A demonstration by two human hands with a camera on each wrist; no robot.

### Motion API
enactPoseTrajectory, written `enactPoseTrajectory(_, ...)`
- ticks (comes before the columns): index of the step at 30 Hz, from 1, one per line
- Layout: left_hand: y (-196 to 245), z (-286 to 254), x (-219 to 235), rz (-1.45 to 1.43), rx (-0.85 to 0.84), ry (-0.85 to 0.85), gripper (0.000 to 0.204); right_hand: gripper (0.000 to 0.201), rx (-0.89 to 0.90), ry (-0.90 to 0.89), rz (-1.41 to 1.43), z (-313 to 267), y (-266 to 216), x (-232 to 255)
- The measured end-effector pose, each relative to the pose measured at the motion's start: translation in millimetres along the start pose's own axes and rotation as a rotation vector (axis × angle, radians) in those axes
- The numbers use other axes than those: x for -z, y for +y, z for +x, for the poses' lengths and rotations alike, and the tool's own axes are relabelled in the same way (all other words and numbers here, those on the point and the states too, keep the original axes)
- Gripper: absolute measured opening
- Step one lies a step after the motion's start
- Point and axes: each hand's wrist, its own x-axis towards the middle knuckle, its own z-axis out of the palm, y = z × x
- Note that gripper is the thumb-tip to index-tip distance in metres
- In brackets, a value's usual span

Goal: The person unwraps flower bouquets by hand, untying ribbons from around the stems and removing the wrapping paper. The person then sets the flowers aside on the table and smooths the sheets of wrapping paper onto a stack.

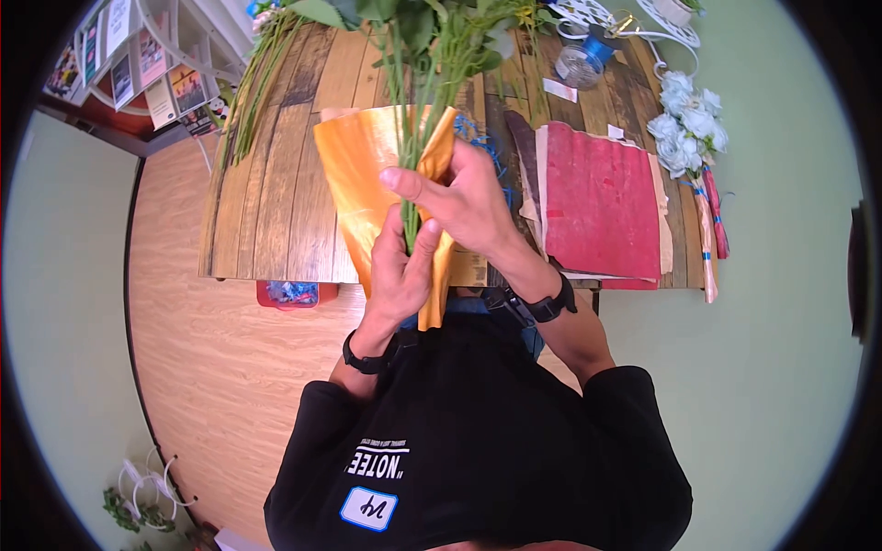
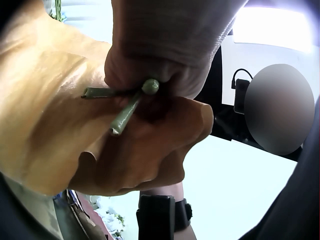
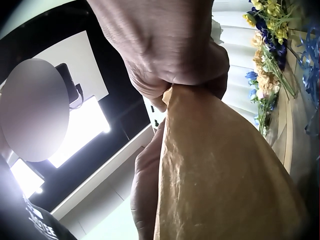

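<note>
A bunch of green stems (image 1: 411, 174) with leaves (image 1: 427, 32) at its far end lies against a sheet of orange-gold wrapping paper (image 1: 361, 170). My left hand (image 1: 398, 275) grips the lower stems together with the paper, thumb in front. From the right, my right hand (image 1: 473, 202) holds the paper's folded edge, its thumb across the stems and its other fingers mostly hidden behind. Cut stem ends (image 2: 125, 115) stick out below the left hand in the left wrist view. In the right wrist view, the paper (image 3: 215, 160) spreads out below the right hand (image 3: 170, 45).
Red and tan paper sheets (image 1: 602, 202) lie on the wooden table (image 1: 294, 202) at right. Pale blue flowers (image 1: 687, 124) rest by the right edge, near a clear jar (image 1: 579, 66). Loose stems (image 1: 257, 92) lie at left. A red bin (image 1: 296, 294) stands below the table's front edge.
</note>
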Motion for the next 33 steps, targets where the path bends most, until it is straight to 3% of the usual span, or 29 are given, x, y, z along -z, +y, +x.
enactPoseTrajectory(4,-4,1,0,-0.016,-0.071,0.038,0.016,0.027,0.078,0.058,0.031,-14,11,-3)
enactPoseTrajectory(6,-11,1,0,-0.020,-0.084,0.044,0.016,0.026,0.041,0.076,-0.156,-23,10,-2)
enactPoseTrajectory(16,-11,5,5,0.011,-0.122,0.085,0.033,0.038,0.312,0.159,-0.300,-22,3,-1)
enactPoseTrajectory(20,-8,9,5,-0.070,-0.113,0.138,0.031,0.039,0.318,0.197,-0.272,-21,6,0)
enactPoseTrajectory(23,-4,13,10,-0.128,-0.106,0.135,0.030,0.042,0.167,0.258,-0.153,-24,12,6)
enactPoseTrajectory(26,2,22,14,-0.174,-0.125,0.146,0.032,0.044,0.168,0.355,-0.135,-29,4,16)
enactPoseTrajectory(32,24,44,27,-0.254,-0.008,0.071,0.040,0.044,0.154,0.428,-0.129,-45,2,39)
enactPoseTrajectory(33,23,49,21,-0.244,-0.066,0.099,0.041,0.044,0.127,0.429,-0.136,-46,6,42)
